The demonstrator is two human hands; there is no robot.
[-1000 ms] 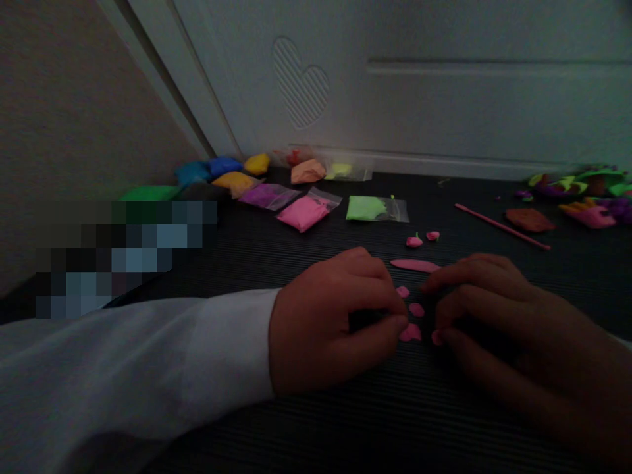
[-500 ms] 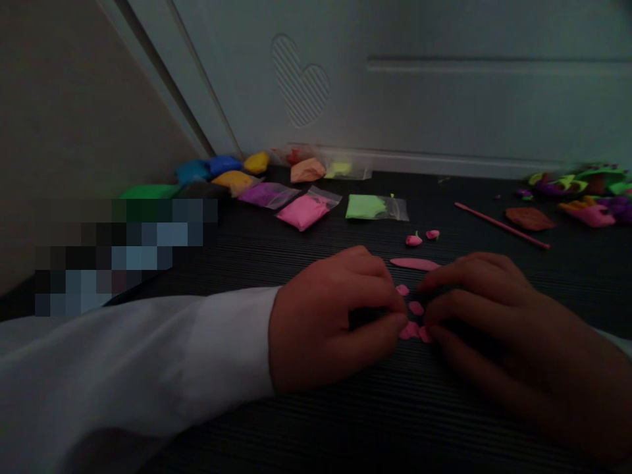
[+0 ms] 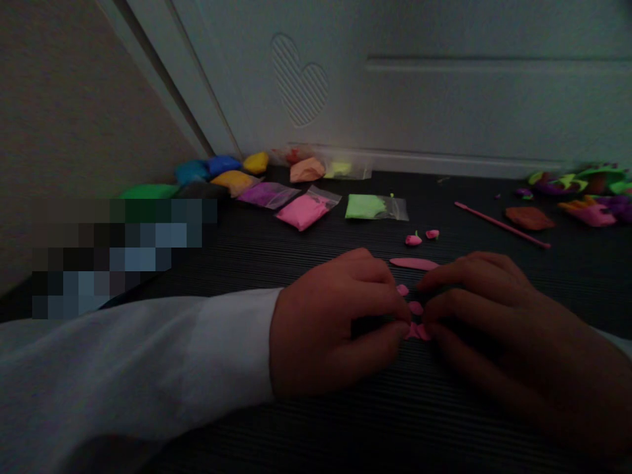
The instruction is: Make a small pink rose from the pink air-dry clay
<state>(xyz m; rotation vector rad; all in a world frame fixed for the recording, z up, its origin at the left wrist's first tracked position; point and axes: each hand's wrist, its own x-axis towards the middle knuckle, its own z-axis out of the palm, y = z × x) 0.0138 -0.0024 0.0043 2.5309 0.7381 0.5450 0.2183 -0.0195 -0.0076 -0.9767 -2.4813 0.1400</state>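
Well to the left of the overlapping pink clay petals [image 3: 419, 331] and farther back lies the pink clay bag [image 3: 303, 210]. The left hand [image 3: 407, 322] has thumb and forefinger together, seemingly pinching the row's left end. The petals lie low on the dark surface [image 3: 316, 434], touching edge over edge, so they read as one short strip. Just behind are two loose pink clay discs [image 3: 416, 307], apart from it. The right hand [image 3: 428, 326] closes thumb and fingertips on the row's right end, apparently pressing there.
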